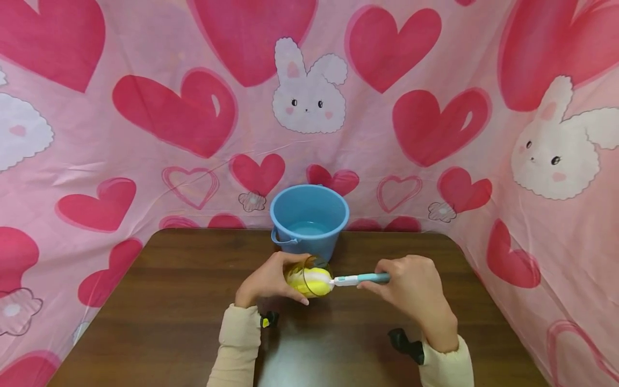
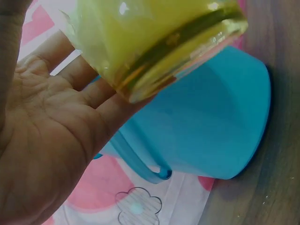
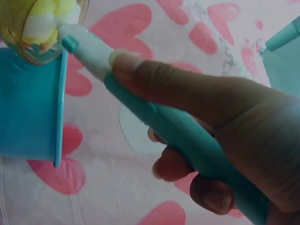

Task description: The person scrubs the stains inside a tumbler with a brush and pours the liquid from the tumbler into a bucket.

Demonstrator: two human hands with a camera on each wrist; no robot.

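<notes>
My left hand grips a clear amber-yellow glass, which lies tipped with its mouth toward the right. Fingers and thumb are on opposite sides of it. Inside the glass sits the yellow-and-white sponge head of a cup brush. The brush's white and teal handle leads out of the mouth to the right. My right hand holds that handle, thumb along its top and fingers curled beneath in the right wrist view. Both hands are above the table, in front of a blue bucket.
The bucket stands near the back of the dark wooden table, its handle hanging at the left. Whether it holds water I cannot tell. A pink cloth with hearts and rabbits hangs behind and around the table. Small black devices sit at the wrists.
</notes>
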